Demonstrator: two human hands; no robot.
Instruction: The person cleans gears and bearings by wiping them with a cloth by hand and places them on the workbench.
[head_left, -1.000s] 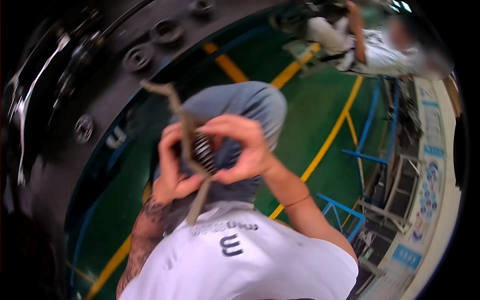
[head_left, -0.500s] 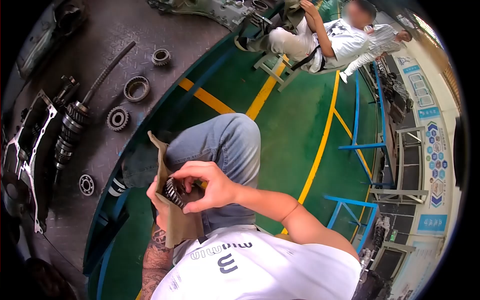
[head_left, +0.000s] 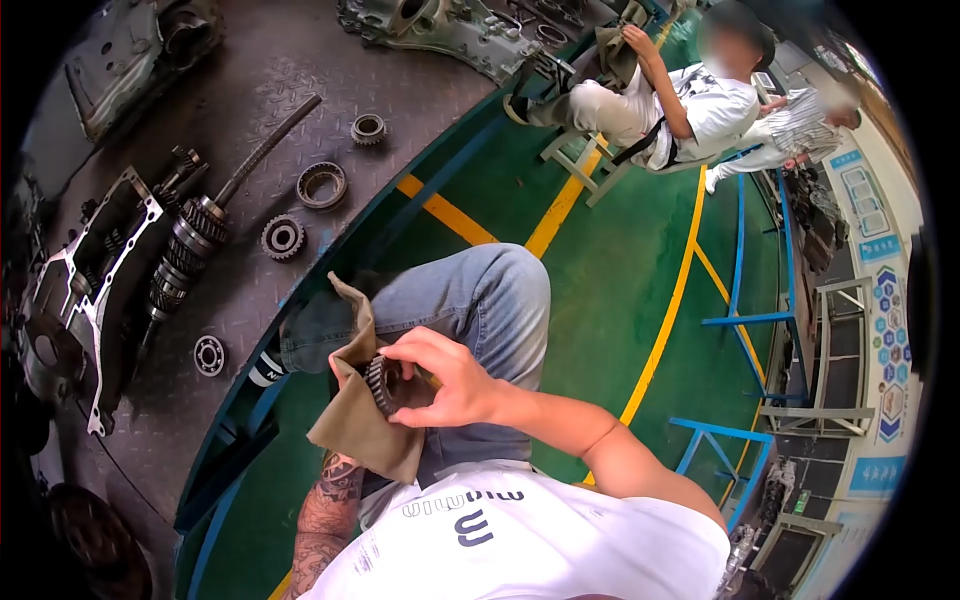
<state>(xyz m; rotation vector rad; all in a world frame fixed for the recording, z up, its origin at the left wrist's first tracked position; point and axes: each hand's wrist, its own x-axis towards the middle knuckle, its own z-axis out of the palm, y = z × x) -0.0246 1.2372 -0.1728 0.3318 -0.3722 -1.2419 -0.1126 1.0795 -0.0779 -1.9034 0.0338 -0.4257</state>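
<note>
A toothed metal gear (head_left: 381, 388) rests against a brown cloth (head_left: 372, 432) above my lap. My right hand (head_left: 450, 380) grips the gear's rim from the right, thumb below and fingers above. Behind the cloth, my left hand (head_left: 339, 370) holds it against the gear's left side; most of that hand is hidden under the folds. One end of the cloth stands up beside my knee and a wide flap hangs toward my shirt.
On the dark metal table (head_left: 270, 285) lie a geared shaft (head_left: 187, 250), a bearing (head_left: 210, 355), a ring (head_left: 321, 186), two gears and metal housings (head_left: 440, 30). A seated person (head_left: 690, 105) holds a cloth; another person (head_left: 800, 125) is behind. Blue frames (head_left: 725, 430) stand right.
The view has steadied and shifted. The cloth has been turned and folded round the gear, its lower flap now spread left, and it covers more of my left hand. My right hand still grips the gear.
</note>
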